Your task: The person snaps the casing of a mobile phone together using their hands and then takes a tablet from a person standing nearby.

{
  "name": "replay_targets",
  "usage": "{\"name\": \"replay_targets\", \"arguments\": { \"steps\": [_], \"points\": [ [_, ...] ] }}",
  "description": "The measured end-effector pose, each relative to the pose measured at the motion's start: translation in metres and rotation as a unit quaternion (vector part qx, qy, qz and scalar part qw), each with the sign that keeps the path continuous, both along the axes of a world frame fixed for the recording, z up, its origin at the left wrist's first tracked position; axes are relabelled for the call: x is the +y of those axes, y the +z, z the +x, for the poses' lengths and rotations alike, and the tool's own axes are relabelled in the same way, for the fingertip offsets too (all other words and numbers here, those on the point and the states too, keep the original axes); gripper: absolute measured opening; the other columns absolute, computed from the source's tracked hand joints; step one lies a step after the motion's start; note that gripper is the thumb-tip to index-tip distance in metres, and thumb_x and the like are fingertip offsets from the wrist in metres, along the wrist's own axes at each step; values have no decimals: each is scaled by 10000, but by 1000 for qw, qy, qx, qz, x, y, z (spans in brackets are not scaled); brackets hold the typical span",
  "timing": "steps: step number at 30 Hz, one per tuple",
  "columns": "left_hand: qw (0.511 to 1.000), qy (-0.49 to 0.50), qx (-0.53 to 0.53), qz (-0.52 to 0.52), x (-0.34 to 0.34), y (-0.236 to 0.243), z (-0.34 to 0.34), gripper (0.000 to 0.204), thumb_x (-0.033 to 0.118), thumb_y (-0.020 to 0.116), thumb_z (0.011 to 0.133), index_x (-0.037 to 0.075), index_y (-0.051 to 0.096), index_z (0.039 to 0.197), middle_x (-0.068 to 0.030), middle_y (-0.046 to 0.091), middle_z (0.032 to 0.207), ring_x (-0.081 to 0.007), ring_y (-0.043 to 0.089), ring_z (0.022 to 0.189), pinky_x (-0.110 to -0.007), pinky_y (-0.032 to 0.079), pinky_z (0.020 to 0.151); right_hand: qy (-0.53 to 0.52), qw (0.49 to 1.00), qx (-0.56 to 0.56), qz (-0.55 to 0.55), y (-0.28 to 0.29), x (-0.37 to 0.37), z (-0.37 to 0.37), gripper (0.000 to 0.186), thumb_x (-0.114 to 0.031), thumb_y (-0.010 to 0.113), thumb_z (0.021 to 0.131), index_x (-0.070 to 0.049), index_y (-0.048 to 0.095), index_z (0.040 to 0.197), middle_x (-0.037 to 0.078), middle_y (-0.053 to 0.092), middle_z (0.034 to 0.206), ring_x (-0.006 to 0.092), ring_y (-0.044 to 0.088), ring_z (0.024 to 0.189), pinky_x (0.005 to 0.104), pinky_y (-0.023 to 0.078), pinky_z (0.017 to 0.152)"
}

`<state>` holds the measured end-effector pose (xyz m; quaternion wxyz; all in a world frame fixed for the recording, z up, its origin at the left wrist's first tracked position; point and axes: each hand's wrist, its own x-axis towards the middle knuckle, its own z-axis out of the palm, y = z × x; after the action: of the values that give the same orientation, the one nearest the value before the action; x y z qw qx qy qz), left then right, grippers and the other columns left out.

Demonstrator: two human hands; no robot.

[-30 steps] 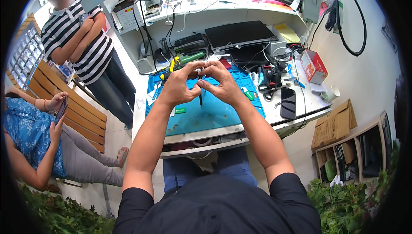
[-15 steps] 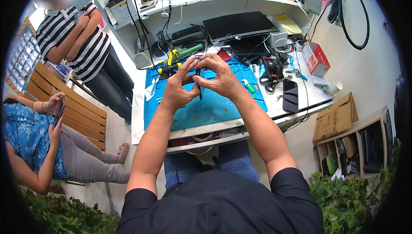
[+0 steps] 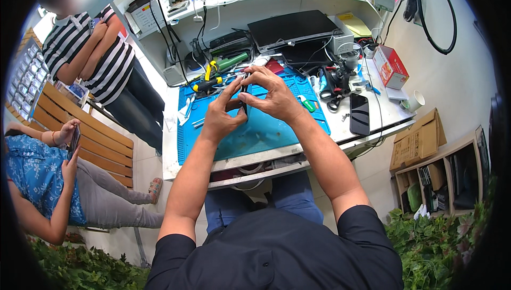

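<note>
- Left hand (image 3: 222,117) has fingers and thumb clamped on a thin dark slab (image 3: 245,113), pretty much edge-on
- Right hand (image 3: 272,97) pinches the same slab from the other side
- Slab's held up over the blue mat (image 3: 258,137), can't really tell what it is
- Black phone (image 3: 360,115) lies right of the mat
- Dark monitor (image 3: 290,29) sits farther back
</note>
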<state>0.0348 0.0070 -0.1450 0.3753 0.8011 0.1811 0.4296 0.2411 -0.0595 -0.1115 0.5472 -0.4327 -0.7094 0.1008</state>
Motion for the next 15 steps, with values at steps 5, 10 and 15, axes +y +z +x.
{"name": "replay_targets", "arguments": {
  "steps": [5, 10, 15],
  "points": [
    [1000, 5, 7, 1, 1, -13, 0, 942, -83, 727, 813, 134, 472, 1694, -214, 698, 1504, -309, 797, 1193, -384, 649, 1020, 1, 1000, 15, -2, 3, -5, -1, 328, -245, 897, 927, -61, 782, 1174, 205, 710, 1373, 358, 662, 1360, 465, 541, 1109],
    [999, 10, 31, 22, 0, -14, 0, 953, -84, 721, 818, 150, 459, 1704, -185, 734, 1447, -303, 811, 1160, -387, 657, 995, -12, 1000, 3, 8, 3, -5, 1, 326, -236, 896, 928, -48, 773, 1163, 199, 714, 1365, 338, 668, 1353, 459, 539, 1110],
    [998, 14, 60, 25, -2, -22, -3, 953, -72, 731, 832, 174, 456, 1709, -164, 763, 1377, -297, 827, 1111, -388, 662, 958, -11, 1000, 7, 11, -3, -4, 2, 353, -271, 890, 927, -54, 767, 1177, 213, 711, 1351, 374, 680, 1333, 476, 555, 1104]
  ]
}}
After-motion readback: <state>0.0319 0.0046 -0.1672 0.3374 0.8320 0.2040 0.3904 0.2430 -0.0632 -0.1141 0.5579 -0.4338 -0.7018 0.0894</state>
